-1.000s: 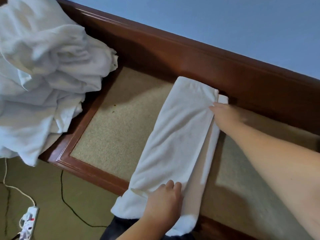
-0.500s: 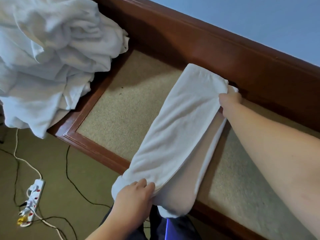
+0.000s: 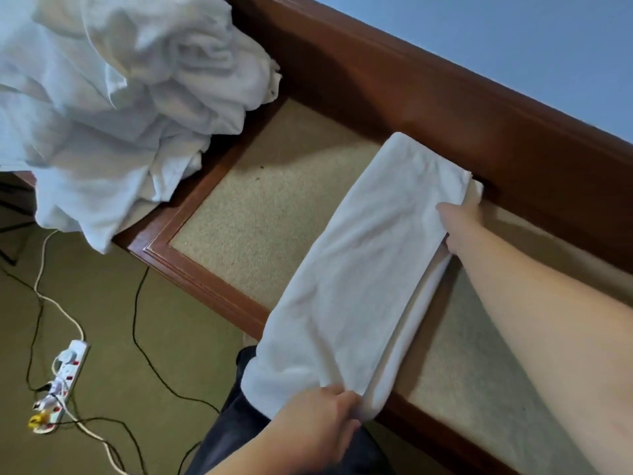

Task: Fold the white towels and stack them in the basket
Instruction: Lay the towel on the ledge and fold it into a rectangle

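I have one white towel (image 3: 359, 269) folded into a long strip, lying slantwise across the tan padded surface (image 3: 260, 214) inside the reddish wooden frame (image 3: 202, 282). Its far end reaches the tall back rail (image 3: 445, 108) of that frame, and its near end hangs over the frame's front edge, above my dark trousers (image 3: 233, 437).

My left hand (image 3: 318, 426) grips the near end of the towel where it spills past the front edge; my fingers curl round the bunched cloth and pinch the folded layers together. My right hand (image 3: 460, 221) is at the far end, just beside the back rail, with the thumb lying on top of the upper layer and the rest of the fingers tucked under the cloth, so it holds the towel's edge. A narrower lower layer shows along the strip's right side, under my right forearm.

A loose heap of unfolded white towels (image 3: 120, 97) sits on the left corner of the frame, well apart from the folded strip and draping over the frame's side.

On the olive carpet (image 3: 178, 354) left of the frame lies a white power strip (image 3: 58, 385) with cords trailing from it.
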